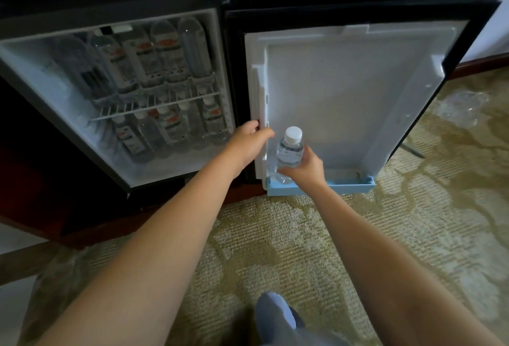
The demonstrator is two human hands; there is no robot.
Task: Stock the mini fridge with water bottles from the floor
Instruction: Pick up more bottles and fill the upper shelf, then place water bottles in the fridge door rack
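The mini fridge (115, 92) stands open with its door (352, 92) swung wide to the right, and the right hand (303, 169) is wrapped around an upright, white-capped water bottle (289, 153), whose base sits at the hinge-side end of the pale blue door shelf (349, 187). The left hand (248, 143) curls its fingers over the door's inner edge just beside the bottle's cap, gripping nothing else. Inside the fridge, bottles (154, 54) lie packed above the wire rack (157, 104), more below it, and crumpled clear plastic (460, 107) lies on the carpet (303, 249) beyond the door.
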